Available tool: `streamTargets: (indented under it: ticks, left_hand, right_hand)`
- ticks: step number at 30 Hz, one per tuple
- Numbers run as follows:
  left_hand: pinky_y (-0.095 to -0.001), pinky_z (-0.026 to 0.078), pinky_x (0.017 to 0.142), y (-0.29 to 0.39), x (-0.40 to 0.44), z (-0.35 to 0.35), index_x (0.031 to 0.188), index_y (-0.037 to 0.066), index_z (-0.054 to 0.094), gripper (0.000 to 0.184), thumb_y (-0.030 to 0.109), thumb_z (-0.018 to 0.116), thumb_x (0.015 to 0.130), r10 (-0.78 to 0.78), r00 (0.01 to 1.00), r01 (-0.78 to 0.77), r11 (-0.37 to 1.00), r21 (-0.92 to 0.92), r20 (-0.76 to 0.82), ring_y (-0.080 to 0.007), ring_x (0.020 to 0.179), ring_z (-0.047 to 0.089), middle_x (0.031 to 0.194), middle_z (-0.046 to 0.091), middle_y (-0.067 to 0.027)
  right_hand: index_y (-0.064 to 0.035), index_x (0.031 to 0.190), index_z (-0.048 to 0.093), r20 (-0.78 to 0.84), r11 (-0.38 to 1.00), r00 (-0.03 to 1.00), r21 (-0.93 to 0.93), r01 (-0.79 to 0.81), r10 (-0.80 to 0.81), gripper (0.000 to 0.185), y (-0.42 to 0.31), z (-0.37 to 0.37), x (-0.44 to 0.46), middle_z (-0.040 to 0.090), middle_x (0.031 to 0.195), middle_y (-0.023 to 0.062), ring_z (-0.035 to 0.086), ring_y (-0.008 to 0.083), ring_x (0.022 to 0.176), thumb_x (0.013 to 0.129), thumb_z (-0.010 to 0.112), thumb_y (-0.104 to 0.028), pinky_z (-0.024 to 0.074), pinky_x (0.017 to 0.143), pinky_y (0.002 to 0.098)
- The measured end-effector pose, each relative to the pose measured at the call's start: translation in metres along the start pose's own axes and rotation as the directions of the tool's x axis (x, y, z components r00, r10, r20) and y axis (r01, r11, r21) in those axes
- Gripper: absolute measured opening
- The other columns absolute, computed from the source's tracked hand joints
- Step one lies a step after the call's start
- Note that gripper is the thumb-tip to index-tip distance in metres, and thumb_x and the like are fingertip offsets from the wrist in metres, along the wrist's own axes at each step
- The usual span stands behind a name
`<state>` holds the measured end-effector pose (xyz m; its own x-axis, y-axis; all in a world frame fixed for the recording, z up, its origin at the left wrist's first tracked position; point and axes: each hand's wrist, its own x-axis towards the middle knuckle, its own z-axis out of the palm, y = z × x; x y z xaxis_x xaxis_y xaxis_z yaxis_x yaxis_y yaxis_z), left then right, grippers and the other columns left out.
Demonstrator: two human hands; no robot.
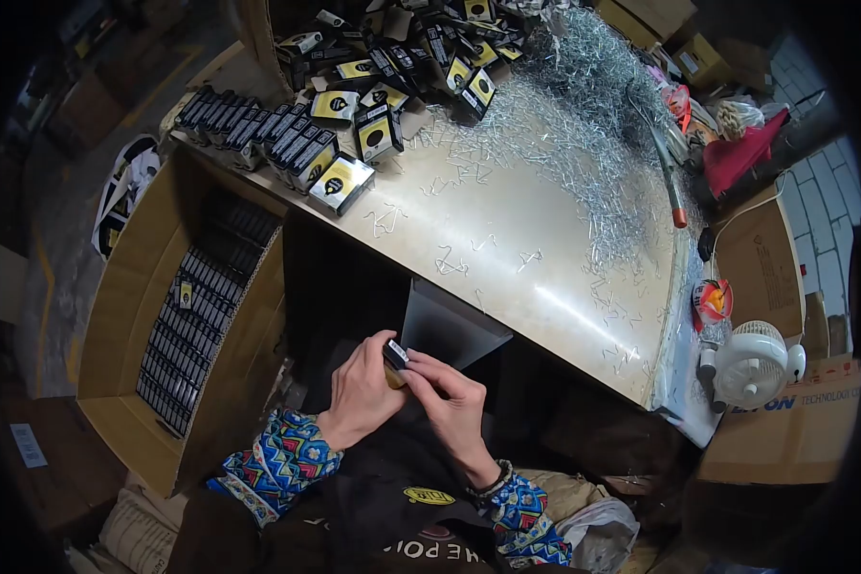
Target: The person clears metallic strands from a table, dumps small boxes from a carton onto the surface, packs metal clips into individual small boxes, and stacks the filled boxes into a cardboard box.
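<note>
Between my hands, in front of my body and below the table edge, is a small black and yellow box (395, 355). My left hand (362, 390) is wrapped round it from the left. The fingertips of my right hand (447, 394) pinch its right side. On the table (383, 230), a row of similar boxes (301, 153) stands along the left edge, with a heap of loose ones (392, 62) behind. Thin bent metal wire pieces (584, 143) are piled and scattered across the table.
A large open carton (115, 325) with rows of packed boxes stands at the left. At the right are a white fan (751, 364), a printed carton (784, 430), a red cloth item (746, 153) and a red-ended rod (679, 215).
</note>
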<state>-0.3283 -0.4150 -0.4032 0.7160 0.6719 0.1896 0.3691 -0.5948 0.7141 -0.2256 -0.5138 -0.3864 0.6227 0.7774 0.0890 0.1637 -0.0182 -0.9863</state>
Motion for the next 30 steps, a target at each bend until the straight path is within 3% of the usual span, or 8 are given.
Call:
streamTargets:
  ticks: [6,11,15,20,23,25,28,30]
  left_hand:
    - [-0.0397,0.051,0.062,-0.003,-0.001,0.007,0.116,-0.001,0.045,0.055,0.012,0.075,0.072,0.061,0.998,-0.060,0.998,0.033,-0.007,-0.0335,0.073,0.062,0.096,0.058,-0.0156]
    - [-0.0407,0.050,0.061,-0.001,0.002,0.005,0.116,-0.002,0.044,0.055,0.014,0.075,0.073,0.034,0.999,-0.034,0.999,0.011,0.000,-0.0336,0.074,0.061,0.094,0.057,-0.0169]
    - [-0.0404,0.050,0.065,0.001,0.005,-0.004,0.117,-0.002,0.043,0.056,0.017,0.076,0.075,-0.199,0.956,0.215,0.975,-0.056,0.216,-0.0340,0.079,0.061,0.097,0.057,-0.0188]
    - [-0.0404,0.051,0.072,-0.008,0.012,-0.023,0.120,-0.001,0.042,0.055,0.024,0.073,0.082,-0.193,0.942,0.250,0.949,-0.191,0.273,-0.0324,0.083,0.062,0.101,0.059,-0.0192]
    - [-0.0392,0.050,0.080,-0.022,0.038,-0.058,0.126,-0.001,0.040,0.051,0.027,0.066,0.091,-0.266,0.936,0.322,0.910,-0.260,0.228,-0.0305,0.090,0.062,0.107,0.060,-0.0197]
    - [-0.0375,0.049,0.084,-0.025,0.057,-0.092,0.131,-0.001,0.041,0.048,0.026,0.059,0.096,-0.486,0.858,0.511,0.765,-0.392,0.168,-0.0291,0.093,0.061,0.110,0.060,-0.0193]
    - [-0.0368,0.049,0.083,-0.037,0.081,-0.110,0.129,-0.002,0.048,0.042,0.020,0.058,0.095,-0.325,0.936,0.275,0.915,-0.297,-0.135,-0.0284,0.093,0.061,0.111,0.061,-0.0180]
    - [-0.0367,0.048,0.085,-0.035,0.103,-0.118,0.124,-0.001,0.055,0.038,0.018,0.060,0.092,-0.156,0.942,0.139,0.987,-0.076,-0.298,-0.0295,0.093,0.061,0.110,0.063,-0.0165]
  right_hand:
    - [0.0063,0.100,0.071,-0.048,0.943,0.950,0.146,-0.300,0.310,0.018,-0.014,0.001,0.003,0.072,0.107,0.0106,0.065,0.0127,0.076,0.083,0.071,0.000,0.0506,0.067,0.0195]
    - [0.0035,0.106,0.070,-0.070,0.993,0.991,-0.024,-0.119,0.117,0.022,-0.010,0.005,0.002,0.072,0.103,0.0110,0.065,0.0143,0.078,0.084,0.069,0.002,0.0520,0.071,0.0214]
    - [0.0016,0.101,0.068,0.062,0.809,0.926,-0.468,0.356,-0.372,0.017,-0.009,0.008,0.007,0.071,0.100,0.0097,0.065,0.0196,0.077,0.084,0.067,0.002,0.0522,0.069,0.0254]
    - [-0.0004,0.099,0.066,0.320,0.815,0.904,-0.417,0.403,-0.283,0.014,-0.017,-0.002,0.041,0.069,0.101,0.0097,0.064,0.0248,0.078,0.085,0.065,-0.001,0.0519,0.069,0.0286]
    - [-0.0029,0.103,0.065,0.311,0.694,0.831,-0.457,0.556,-0.462,0.018,-0.014,0.027,0.114,0.066,0.106,0.0095,0.063,0.0262,0.085,0.087,0.065,-0.010,0.0518,0.072,0.0319]
    - [-0.0027,0.111,0.059,0.325,0.523,0.748,-0.555,0.647,-0.579,0.029,-0.018,0.059,0.174,0.063,0.112,0.0120,0.059,0.0289,0.095,0.086,0.067,-0.015,0.0508,0.078,0.0344]
    - [0.0002,0.115,0.054,0.386,0.389,0.788,-0.711,0.585,-0.479,0.042,-0.027,0.082,0.223,0.058,0.114,0.0174,0.055,0.0305,0.102,0.083,0.070,-0.022,0.0492,0.082,0.0369]
    - [0.0060,0.119,0.050,0.437,0.432,0.896,-0.796,0.423,-0.071,0.058,-0.033,0.079,0.237,0.054,0.107,0.0224,0.054,0.0339,0.098,0.075,0.075,-0.022,0.0503,0.081,0.0368]
